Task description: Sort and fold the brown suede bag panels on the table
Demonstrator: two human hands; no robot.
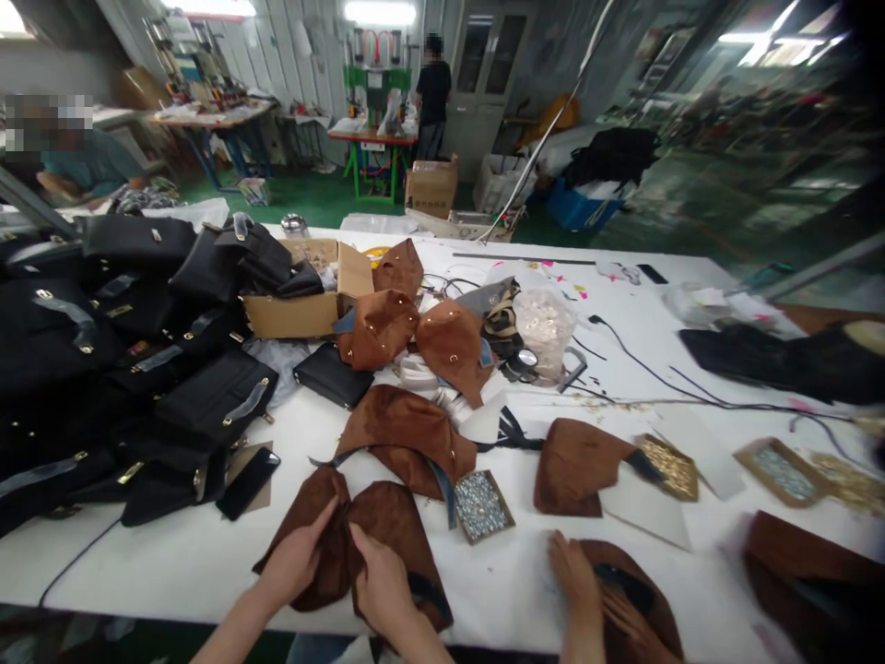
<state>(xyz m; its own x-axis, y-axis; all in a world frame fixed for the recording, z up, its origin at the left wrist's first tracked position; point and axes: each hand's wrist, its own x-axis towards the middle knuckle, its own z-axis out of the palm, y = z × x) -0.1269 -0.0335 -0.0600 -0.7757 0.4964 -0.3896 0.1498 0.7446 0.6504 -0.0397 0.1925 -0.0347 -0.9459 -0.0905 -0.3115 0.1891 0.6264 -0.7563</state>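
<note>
Both hands press flat on one brown bag piece – left hand, right hand, fingers spread, not gripping – and it lies on the counter under them, more brown pieces past them.

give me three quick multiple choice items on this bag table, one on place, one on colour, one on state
1. Where is the pile of black bags?
A. left side of the table
B. right side
C. on the floor

2. What colour is the piece under the person's hands?
A. black
B. brown
C. white

3. How do the left hand and right hand stand?
A. both lifted
B. both resting on the piece
C. one holding scissors

A: bags heap at left.
B: brown suede look.
B: both hands lie on it.
</note>
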